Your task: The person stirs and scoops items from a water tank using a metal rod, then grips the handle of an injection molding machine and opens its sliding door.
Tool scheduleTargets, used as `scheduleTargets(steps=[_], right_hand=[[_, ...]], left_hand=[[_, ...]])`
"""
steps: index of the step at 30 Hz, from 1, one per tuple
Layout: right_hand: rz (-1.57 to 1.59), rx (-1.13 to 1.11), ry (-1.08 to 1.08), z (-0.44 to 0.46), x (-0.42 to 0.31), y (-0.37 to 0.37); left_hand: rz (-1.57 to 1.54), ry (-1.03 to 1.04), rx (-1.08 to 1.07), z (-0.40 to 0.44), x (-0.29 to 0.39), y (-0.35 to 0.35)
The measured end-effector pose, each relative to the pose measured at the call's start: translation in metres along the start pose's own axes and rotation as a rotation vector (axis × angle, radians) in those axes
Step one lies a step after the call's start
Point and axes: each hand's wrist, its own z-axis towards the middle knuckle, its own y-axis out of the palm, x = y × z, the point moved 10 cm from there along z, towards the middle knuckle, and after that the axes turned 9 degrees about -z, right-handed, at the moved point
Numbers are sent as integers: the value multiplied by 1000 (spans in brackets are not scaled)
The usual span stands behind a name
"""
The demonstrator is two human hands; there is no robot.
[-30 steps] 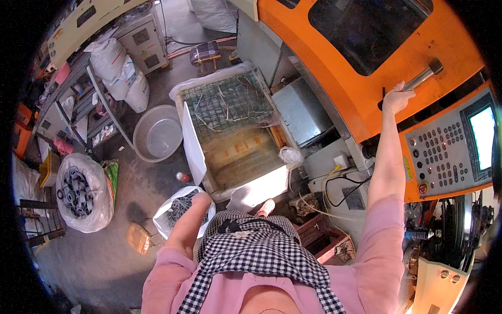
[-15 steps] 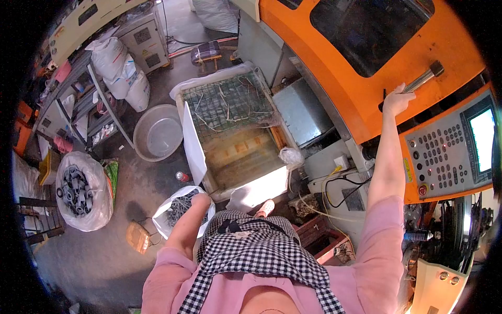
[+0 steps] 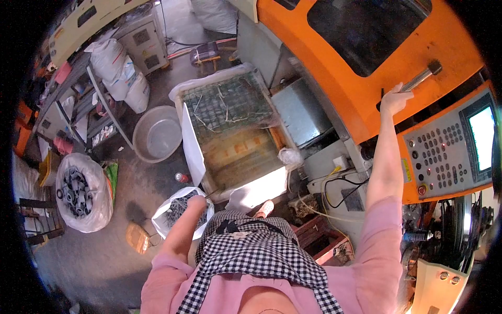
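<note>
At the upper right, my right hand (image 3: 395, 100) is wrapped round the metal bar handle (image 3: 418, 81) of the orange machine door (image 3: 361, 99). The door has a dark window (image 3: 366, 34). My left hand (image 3: 197, 203) hangs low beside my checkered apron (image 3: 246, 246), over a white bag (image 3: 163, 217) of thin grey pieces (image 3: 180, 205). Its fingers are hidden from above. A thin dark tip shows beside that hand, too small to name.
In front of me stands a large tub (image 3: 235, 162) with green netting (image 3: 225, 107). A round basin (image 3: 158, 134), a bag of grey rings (image 3: 76, 193) and a small stool (image 3: 137, 238) are on the left. The control panel (image 3: 444, 152) sits below the door at right.
My left hand has shifted slightly to the right, and a thin dark tip now shows beside it. My right hand stays on the handle; the view has moved only slightly.
</note>
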Motion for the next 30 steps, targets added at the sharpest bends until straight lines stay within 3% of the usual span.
scheduleTargets(steps=[6, 16, 25, 30], right_hand=[[35, -2, 17, 2, 9, 5], [56, -29, 29, 1, 7, 4], [30, -18, 20, 0, 5, 2], [41, 20, -4, 1, 6, 1]], left_hand=[[-1, -14, 83, -46, 0, -56], [-76, -36, 109, -60, -27, -45], [-197, 229, 121, -32, 34, -29], [-277, 277, 59, -2, 77, -20]])
